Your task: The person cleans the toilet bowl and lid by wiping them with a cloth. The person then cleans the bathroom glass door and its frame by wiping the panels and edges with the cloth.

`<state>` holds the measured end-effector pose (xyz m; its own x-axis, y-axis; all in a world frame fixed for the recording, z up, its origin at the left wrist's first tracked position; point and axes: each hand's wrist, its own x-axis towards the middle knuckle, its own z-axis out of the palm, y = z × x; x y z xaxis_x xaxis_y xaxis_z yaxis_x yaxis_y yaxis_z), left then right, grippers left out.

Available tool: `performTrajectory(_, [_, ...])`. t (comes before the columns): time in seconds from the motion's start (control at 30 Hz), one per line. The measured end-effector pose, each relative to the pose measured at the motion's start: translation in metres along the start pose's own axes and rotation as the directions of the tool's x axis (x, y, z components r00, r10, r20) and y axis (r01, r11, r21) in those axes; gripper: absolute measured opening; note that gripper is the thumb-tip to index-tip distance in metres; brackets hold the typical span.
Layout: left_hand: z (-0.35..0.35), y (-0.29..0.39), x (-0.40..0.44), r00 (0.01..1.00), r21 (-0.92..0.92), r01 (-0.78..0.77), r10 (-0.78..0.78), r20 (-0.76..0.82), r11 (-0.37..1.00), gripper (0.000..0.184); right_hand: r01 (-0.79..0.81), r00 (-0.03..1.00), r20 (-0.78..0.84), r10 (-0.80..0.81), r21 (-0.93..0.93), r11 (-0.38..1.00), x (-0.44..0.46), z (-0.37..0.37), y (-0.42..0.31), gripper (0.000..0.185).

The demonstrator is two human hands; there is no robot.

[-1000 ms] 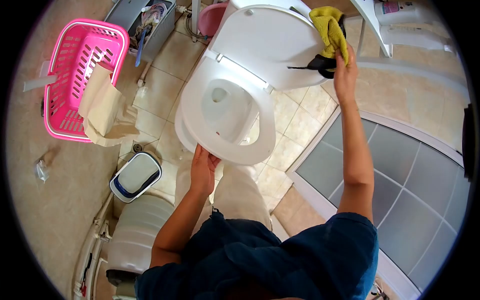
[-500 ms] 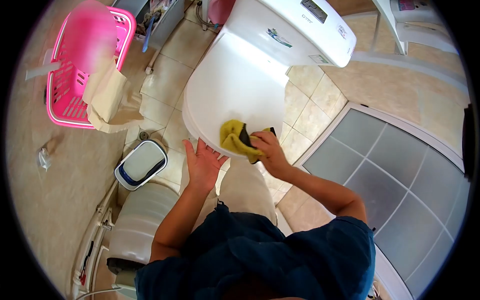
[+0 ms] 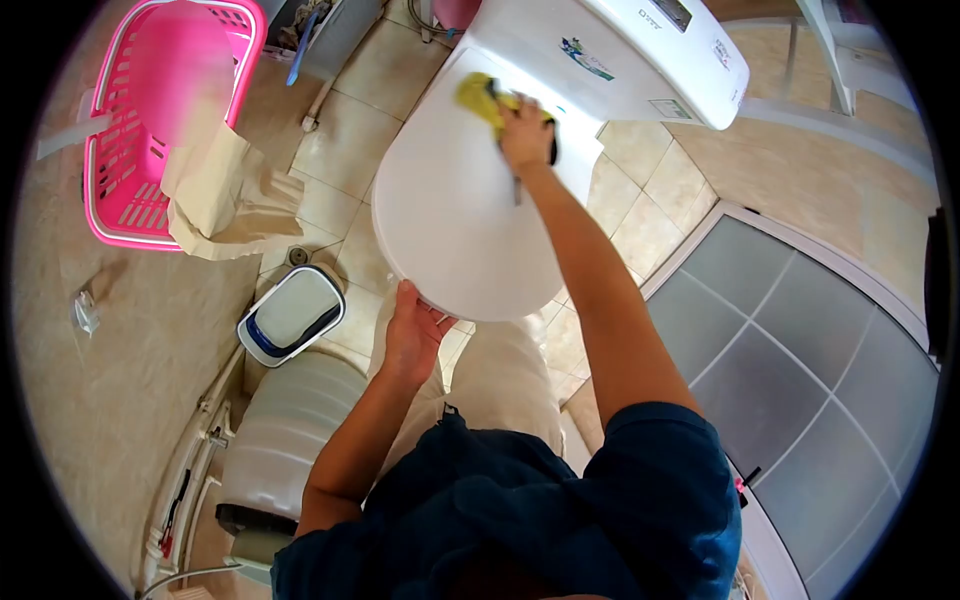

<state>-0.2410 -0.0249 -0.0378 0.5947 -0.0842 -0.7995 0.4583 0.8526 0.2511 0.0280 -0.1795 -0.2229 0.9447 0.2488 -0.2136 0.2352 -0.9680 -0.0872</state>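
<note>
A white toilet lid [image 3: 470,220] lies in front of me, below the white tank [image 3: 610,50]. My right hand [image 3: 527,133] presses a yellow cloth [image 3: 478,97] with dark edging onto the back of the lid, near the hinge side. Motion blurs the cloth slightly. At the lid's front left edge is my left hand [image 3: 413,335], its thumb against the rim and its fingers curled beneath, partly hidden by the lid.
A pink basket [image 3: 95,190] hangs at the upper left, with a brown paper bag [image 3: 225,195] beside it. A small white-and-blue bin [image 3: 290,315] stands left of the toilet. A framed frosted-glass panel [image 3: 800,370] is on the right.
My right hand has carried the cloth from the lid's front edge to its back. My left hand's fingers have gone from spread to curled under the front edge.
</note>
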Motion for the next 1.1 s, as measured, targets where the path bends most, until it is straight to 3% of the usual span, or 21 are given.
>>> performTrajectory(0.07, [0.000,0.000,0.000,1.000,0.008,-0.004,0.004,-0.006,1.000,0.054,-0.138,0.989,0.060,0.138,-0.006,0.990,-0.015,-0.008,0.044,0.051])
performTrajectory(0.1, [0.001,0.001,0.000,1.000,0.008,-0.007,0.007,-0.007,1.000,0.054,-0.209,0.976,0.080,0.202,0.094,0.973,-0.030,-0.016,0.060,0.050])
performTrajectory(0.17, [-0.006,-0.003,0.004,1.000,0.009,0.005,-0.004,-0.019,1.000,0.055,-0.199,0.980,0.007,0.200,0.131,0.971,-0.060,0.009,0.101,0.046])
performTrajectory(0.23, [-0.008,-0.004,0.005,0.999,0.010,0.022,-0.021,-0.049,1.000,0.053,-0.006,0.994,-0.109,0.021,0.136,0.991,-0.102,0.005,0.110,0.046])
performTrajectory(0.27, [-0.006,-0.003,0.005,0.997,0.012,0.031,-0.031,-0.073,0.999,0.051,0.042,0.998,-0.043,-0.038,0.104,0.994,-0.123,-0.007,0.101,0.044])
performTrajectory(0.4, [-0.012,-0.007,0.007,0.997,0.010,0.040,-0.039,-0.073,0.999,0.049,0.214,0.976,-0.037,-0.215,0.365,0.906,-0.183,-0.063,0.019,0.048])
performTrajectory(0.43, [-0.013,-0.007,0.007,0.995,0.011,0.048,-0.047,-0.082,0.999,0.050,0.309,0.946,-0.042,-0.320,0.410,0.858,-0.181,-0.069,0.001,0.052])
performTrajectory(0.5, [-0.015,-0.006,0.008,0.993,0.014,0.058,-0.056,-0.106,0.998,0.051,0.328,0.915,0.036,-0.401,0.512,0.794,-0.157,-0.082,-0.042,0.053])
performTrajectory(0.57, [-0.024,-0.010,0.011,0.994,0.020,0.055,-0.053,-0.092,0.998,0.054,0.440,0.880,-0.066,-0.470,0.484,0.756,-0.112,-0.066,-0.069,0.049])
performTrajectory(0.63, [-0.027,-0.011,0.012,0.995,0.029,0.058,-0.056,-0.089,0.998,0.055,0.528,0.849,-0.176,-0.499,0.318,0.787,-0.052,-0.034,-0.081,0.046])
performTrajectory(0.73, [-0.022,-0.008,0.011,0.995,0.042,0.064,-0.060,-0.078,0.997,0.054,0.442,0.879,-0.187,-0.439,-0.031,0.897,0.035,0.004,-0.068,0.051])
performTrajectory(0.8, [-0.022,-0.008,0.010,0.997,0.043,0.056,-0.054,-0.052,0.998,0.053,0.301,0.946,-0.113,-0.303,-0.039,0.953,0.067,0.013,-0.042,0.055])
performTrajectory(0.9, [-0.022,-0.008,0.010,0.998,0.037,0.050,-0.048,-0.041,0.998,0.053,0.354,0.931,-0.112,-0.348,0.038,0.935,0.070,0.012,-0.005,0.060])
performTrajectory(1.1, [-0.017,-0.005,0.007,0.998,0.039,0.063,-0.062,-0.017,0.997,0.056,-0.035,0.983,-0.181,0.034,-0.007,0.999,0.019,0.030,0.098,0.050])
